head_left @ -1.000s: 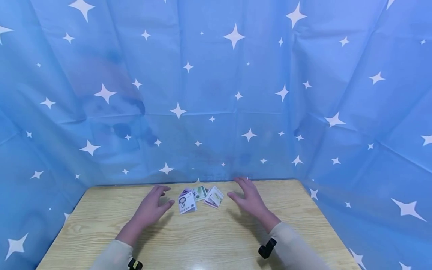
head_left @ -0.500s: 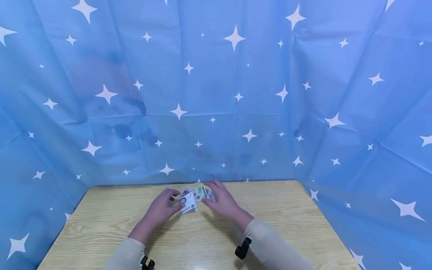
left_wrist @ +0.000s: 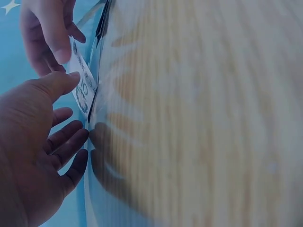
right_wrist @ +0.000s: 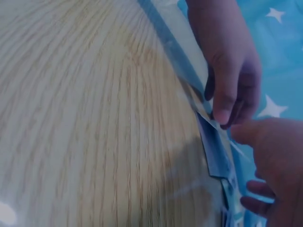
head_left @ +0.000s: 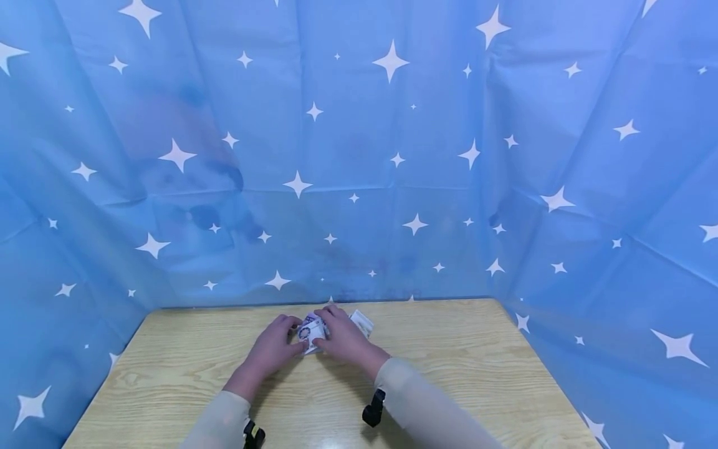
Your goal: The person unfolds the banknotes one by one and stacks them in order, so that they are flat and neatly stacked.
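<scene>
Several folded banknotes lie in a loose cluster at the far middle of the table. The white banknote [head_left: 314, 333] marked 10 lies between my two hands, its printed face also showing in the left wrist view [left_wrist: 83, 87]. My left hand [head_left: 273, 343] is at its left side, fingers loosely bent and thumb at the note's near edge. From the right, my right hand [head_left: 342, 337] reaches over the cluster, thumb and fingers spread around the note. It hides the middle notes. A pale folded banknote [head_left: 362, 322] sticks out behind the right hand.
The wooden table [head_left: 449, 362] ends just behind the notes. A blue curtain [head_left: 359, 156] with white stars hangs along its back and both sides.
My right hand has moved left, from beside the cluster to over the middle notes, reaching the white banknote. My left hand has come slightly right to that note's edge.
</scene>
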The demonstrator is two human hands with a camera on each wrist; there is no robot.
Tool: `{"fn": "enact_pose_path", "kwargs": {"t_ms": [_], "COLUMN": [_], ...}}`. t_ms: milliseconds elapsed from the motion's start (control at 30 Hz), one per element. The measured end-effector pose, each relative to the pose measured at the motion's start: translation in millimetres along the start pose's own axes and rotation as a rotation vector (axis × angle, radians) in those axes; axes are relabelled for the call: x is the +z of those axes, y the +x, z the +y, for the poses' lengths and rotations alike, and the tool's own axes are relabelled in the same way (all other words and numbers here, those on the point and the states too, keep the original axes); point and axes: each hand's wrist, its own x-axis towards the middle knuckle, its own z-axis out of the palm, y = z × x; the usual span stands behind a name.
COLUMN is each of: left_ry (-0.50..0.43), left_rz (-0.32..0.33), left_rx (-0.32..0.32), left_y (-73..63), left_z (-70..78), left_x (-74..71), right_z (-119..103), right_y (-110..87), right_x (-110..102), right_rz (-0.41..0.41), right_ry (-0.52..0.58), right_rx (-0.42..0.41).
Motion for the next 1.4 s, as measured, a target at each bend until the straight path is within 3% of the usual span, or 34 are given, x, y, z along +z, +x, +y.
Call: {"fn": "enact_pose_path", "kwargs": {"t_ms": [233,600,1033,1267,1400], "left_ry": [0.038,0.078,0.040,0.047,0.016], "left_rz": [-0.011,-0.048,-0.043,-0.026,-0.027], "left_rx": [0.027,0.006,0.000,0.035,0.020], "left_y": [4.6,8.8,9.4,10.7,11.1], "left_z": [-0.2,0.6,3.6,2.6,1.0], "left_x": [0.9,4.9,3.6,5.2,7.0], "right_z": [1.4,2.4,7.4,14.4,17.2], "right_y": [7.8,9.4,13.5,17.8,18.2], "right_x": [8.5,13.2,8.1,11.0,12.9], "right_rz": [-0.008,-0.046,-0.107,-0.095,-0.079], "right_ry": [-0.082,-0.149,-0.068,-0.018,-0.023], "right_rx": [0.005,0.014,-0.004,0.004,-0.005]}}
